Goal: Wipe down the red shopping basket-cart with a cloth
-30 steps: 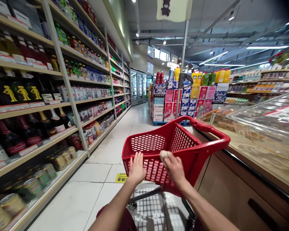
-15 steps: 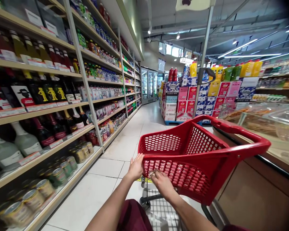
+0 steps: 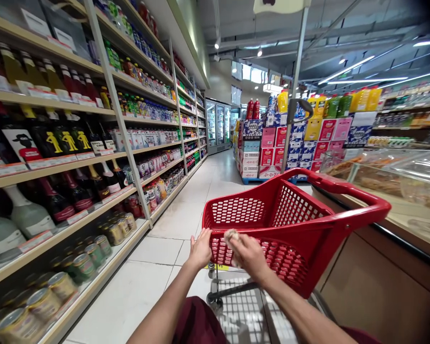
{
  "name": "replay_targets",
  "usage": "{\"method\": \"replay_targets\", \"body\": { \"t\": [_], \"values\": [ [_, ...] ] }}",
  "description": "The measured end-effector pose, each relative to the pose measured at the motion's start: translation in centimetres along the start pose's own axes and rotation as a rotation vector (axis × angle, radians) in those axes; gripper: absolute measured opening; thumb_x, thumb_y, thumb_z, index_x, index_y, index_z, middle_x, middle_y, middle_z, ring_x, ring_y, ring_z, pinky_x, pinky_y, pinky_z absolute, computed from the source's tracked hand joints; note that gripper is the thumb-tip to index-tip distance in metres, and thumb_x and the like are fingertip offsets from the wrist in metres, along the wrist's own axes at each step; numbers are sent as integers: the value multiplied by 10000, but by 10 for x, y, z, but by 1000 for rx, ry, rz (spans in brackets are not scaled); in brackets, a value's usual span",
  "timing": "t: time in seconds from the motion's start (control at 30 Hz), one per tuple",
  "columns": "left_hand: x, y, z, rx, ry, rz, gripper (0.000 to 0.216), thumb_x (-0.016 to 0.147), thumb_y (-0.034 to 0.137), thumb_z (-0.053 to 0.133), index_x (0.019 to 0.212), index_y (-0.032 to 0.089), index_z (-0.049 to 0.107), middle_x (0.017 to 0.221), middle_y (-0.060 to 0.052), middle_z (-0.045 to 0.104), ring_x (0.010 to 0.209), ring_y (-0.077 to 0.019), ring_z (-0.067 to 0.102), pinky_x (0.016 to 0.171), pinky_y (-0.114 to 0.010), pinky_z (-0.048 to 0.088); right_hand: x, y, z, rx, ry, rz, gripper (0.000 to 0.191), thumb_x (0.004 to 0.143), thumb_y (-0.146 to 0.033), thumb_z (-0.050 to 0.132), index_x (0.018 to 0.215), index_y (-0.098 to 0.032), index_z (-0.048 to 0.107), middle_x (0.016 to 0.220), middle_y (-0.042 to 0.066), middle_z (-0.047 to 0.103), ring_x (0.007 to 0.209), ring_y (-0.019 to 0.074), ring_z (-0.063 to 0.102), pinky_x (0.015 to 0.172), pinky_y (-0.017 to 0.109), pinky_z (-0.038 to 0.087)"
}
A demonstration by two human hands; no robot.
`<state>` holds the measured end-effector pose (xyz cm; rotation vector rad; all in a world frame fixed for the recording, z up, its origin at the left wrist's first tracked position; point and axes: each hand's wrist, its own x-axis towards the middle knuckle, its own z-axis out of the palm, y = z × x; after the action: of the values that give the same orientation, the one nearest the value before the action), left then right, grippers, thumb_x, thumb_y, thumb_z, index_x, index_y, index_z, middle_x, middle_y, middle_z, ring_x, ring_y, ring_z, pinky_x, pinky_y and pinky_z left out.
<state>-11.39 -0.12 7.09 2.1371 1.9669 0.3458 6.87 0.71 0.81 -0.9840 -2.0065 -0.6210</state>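
Note:
A red plastic shopping cart (image 3: 268, 229) with perforated sides stands right in front of me, its handle toward the right. My left hand (image 3: 200, 251) is on the cart's near left corner, fingers bent over the rim. In my right hand (image 3: 249, 255) is a crumpled pale cloth (image 3: 231, 235), pressed at the top of the cart's near side. Part of the cloth is hidden behind the fingers. The cart's basket shows no goods inside.
Shelves (image 3: 71, 160) of bottles and cans line the left. Stacked drink boxes (image 3: 272, 153) on a blue pallet stand ahead. To the right is a counter (image 3: 374, 258) with clear-covered food. Tiled floor (image 3: 165, 246) runs along the aisle toward glass-door fridges (image 3: 218, 122).
My right hand has moved up the cart's side with the cloth, from the lower mesh to the rim. My left hand stays at the corner. The view has shifted slightly.

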Motion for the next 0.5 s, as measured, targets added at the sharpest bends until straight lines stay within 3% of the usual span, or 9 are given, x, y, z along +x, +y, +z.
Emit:
{"method": "replay_targets", "body": {
  "t": [0.1, 0.23, 0.4, 0.5],
  "values": [
    [-1, 17, 4, 48, 22, 33, 691, 684, 57, 340, 1362, 152, 246, 1463, -55, 208, 1352, -173, 108, 1089, -485, 59, -7, 21, -16, -24, 12, 60, 263, 837, -235, 477, 1062, -196, 607, 931, 90, 597, 776, 154, 514, 691, 261, 362],
    [0, 37, 7, 136, 3, 138, 698, 681, 78, 344, 1368, 138, 239, 1459, -54, 221, 1351, -168, 115, 1098, -455, 37, -28, 31, -23, -23, -149, 22, 267, 843, -142, 427, 949, -260, 642, 803, 21, 603, 673, 126, 501, 627, 235, 344],
    [7, 57, 9, 214, 80, 110, 634, 703, 99, 344, 1334, 140, 310, 1410, -77, 336, 1317, -187, 237, 1090, -495, 47, -21, 49, -39, -81, -59, 192, 306, 845, -169, 441, 1095, -258, 593, 929, 60, 605, 718, 142, 499, 672, 250, 351],
    [10, 69, 14, 232, 57, 155, 736, 641, 49, 367, 1360, 148, 250, 1452, -50, 247, 1337, -174, 174, 1090, -486, 91, -31, 59, -42, -85, -188, 181, 316, 823, -125, 452, 1057, -267, 609, 937, 50, 609, 722, 136, 508, 672, 245, 352]
  ]
}}
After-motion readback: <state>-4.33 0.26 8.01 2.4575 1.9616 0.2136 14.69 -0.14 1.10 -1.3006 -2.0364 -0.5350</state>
